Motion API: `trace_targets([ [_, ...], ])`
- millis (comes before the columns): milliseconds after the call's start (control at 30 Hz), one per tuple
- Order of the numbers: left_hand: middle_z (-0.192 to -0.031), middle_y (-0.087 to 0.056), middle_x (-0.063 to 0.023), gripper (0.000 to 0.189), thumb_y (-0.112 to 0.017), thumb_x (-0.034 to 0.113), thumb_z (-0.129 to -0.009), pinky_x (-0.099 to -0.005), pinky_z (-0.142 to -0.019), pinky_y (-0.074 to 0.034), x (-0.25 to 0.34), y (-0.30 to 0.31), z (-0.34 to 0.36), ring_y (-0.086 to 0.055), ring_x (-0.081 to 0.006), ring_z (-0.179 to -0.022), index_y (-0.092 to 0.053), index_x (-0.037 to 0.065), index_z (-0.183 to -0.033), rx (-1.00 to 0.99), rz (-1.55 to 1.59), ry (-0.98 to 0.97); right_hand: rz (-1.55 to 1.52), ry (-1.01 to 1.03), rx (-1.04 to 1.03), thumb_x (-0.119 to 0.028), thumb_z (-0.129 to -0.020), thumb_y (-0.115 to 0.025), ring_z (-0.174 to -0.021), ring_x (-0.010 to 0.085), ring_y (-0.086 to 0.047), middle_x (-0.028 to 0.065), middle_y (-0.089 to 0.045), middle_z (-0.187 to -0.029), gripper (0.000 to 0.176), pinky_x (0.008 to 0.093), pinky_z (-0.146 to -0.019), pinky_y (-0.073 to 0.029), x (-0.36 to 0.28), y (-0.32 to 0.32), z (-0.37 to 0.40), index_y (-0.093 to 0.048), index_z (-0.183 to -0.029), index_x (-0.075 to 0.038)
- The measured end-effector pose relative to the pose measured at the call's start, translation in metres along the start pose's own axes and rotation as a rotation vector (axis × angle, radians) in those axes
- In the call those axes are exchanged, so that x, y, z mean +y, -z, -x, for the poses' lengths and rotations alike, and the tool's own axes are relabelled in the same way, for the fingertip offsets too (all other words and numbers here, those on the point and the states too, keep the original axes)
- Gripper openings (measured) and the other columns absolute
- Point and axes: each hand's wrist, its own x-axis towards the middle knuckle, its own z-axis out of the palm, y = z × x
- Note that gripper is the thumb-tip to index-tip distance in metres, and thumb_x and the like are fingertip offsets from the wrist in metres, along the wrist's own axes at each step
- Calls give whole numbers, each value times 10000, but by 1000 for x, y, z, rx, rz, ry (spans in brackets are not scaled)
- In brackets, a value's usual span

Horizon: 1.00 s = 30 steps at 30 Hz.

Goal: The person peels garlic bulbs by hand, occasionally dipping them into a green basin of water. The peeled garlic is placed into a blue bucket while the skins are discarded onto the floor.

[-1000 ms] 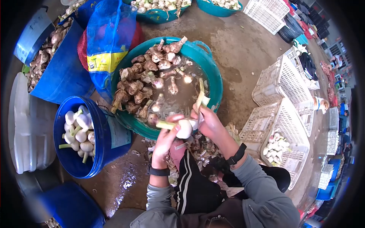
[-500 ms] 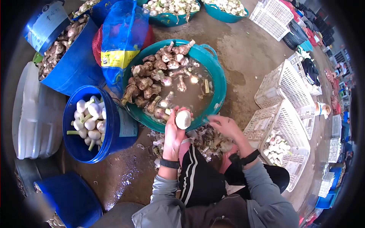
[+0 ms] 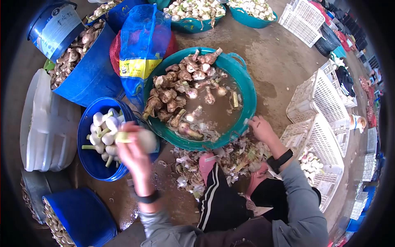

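Observation:
My left hand (image 3: 135, 154), smeared by motion, grips a white garlic bulb (image 3: 147, 141) at the right side of the blue bucket (image 3: 108, 176). Peeled garlic bulbs (image 3: 108, 138) with short stems lie in that bucket. My right hand (image 3: 263, 130) is at the lower right rim of the green basin (image 3: 252, 88), fingers pinched together; a small pale bit shows at the tips, too small to name. Brown, unpeeled garlic bulbs (image 3: 168, 94) are heaped on the basin's left side, with muddy water and loose skins beside them.
Garlic skins (image 3: 240, 158) litter the floor around my pink boots (image 3: 207, 166). White crates (image 3: 329, 173) stand at the right, one holding peeled garlic. A large blue barrel (image 3: 92, 78) of unpeeled garlic and a blue mesh bag (image 3: 142, 39) stand at the upper left.
My left hand has carried the garlic bulb left from the basin's front rim to the blue bucket. My right hand stays near the rim. The whole view has shifted slightly.

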Motion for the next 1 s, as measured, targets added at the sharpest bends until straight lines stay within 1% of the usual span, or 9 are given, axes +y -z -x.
trace_targets([
  [67,-1023,-605,-120,287,-464,207,-949,-364,-771,-482,-9,51,-56,-595,-233,-891,-531,44,-1174,57,-543,-91,-248,193,167,-35,-769,-560,-871,283,-590,107,-609,-913,204,373,-762,-490,10,-17,-43,-631,-958,-71],
  [133,-1158,-539,-175,399,-572,196,-880,-434,-929,-381,-4,70,-84,-495,-349,-1087,-489,78,-1252,31,-1128,-451,-675,-64,152,-82,-779,-559,-990,292,-561,126,-606,-1011,214,363,-815,-480,-19,-25,-95,-642,-976,-75],
  [267,-1197,-497,-159,387,-602,98,-793,-435,-964,-362,16,14,-48,-470,-328,-1117,-540,46,-1171,25,-816,-371,-777,-506,70,-211,-812,-548,-1144,344,-478,179,-531,-1211,365,391,-925,-411,-39,-118,-204,-542,-1135,-41],
  [333,-1179,-515,-138,331,-629,97,-756,-409,-980,-352,11,-28,-24,-477,-314,-1114,-596,62,-1084,-314,-511,-269,-946,-757,75,-207,-818,-538,-1135,333,-482,175,-528,-1215,419,415,-921,-398,-50,-176,-232,-489,-1196,-30],
  [433,-1219,-501,-149,388,-630,137,-806,-370,-973,-372,-42,-88,5,-481,-288,-1136,-549,51,-1176,-543,-271,-60,-1849,-551,-349,-178,-845,-529,-680,192,-547,75,-585,-818,207,389,-579,-452,-49,-195,-232,-530,-1016,-61],
  [467,-1227,-489,-156,462,-645,138,-804,-363,-936,-412,-59,-106,13,-497,-301,-1118,-502,57,-1236,-532,-258,21,-1804,-641,-358,-142,-852,-499,-605,149,-533,31,-582,-749,169,343,-533,-458,-80,-92,-205,-546,-1010,-100],
  [600,-1231,-430,-205,705,-695,137,-761,-398,-888,-447,-61,-150,32,-497,-355,-1087,-323,57,-1354,-514,-273,9,-1813,-197,-226,-172,-907,-492,-852,108,-545,31,-574,-952,277,244,-740,-448,-114,16,-132,-500,-1118,8],
  [800,-1073,-460,-177,737,-749,93,-622,-412,-814,-470,-22,-136,67,-517,-362,-979,-411,56,-1276,-419,-346,-141,-1127,-71,197,-142,-868,-544,-820,257,-578,118,-567,-876,185,340,-697,-450,-127,44,-67,-556,-967,14],
  [1000,-993,-470,-159,721,-768,99,-571,-408,-778,-478,10,-116,82,-530,-345,-926,-463,63,-1223,-407,-441,-256,-846,-57,534,-41,-753,-557,-619,223,-508,99,-467,-703,115,343,-566,-398,-143,63,-37,-470,-725,29],
])
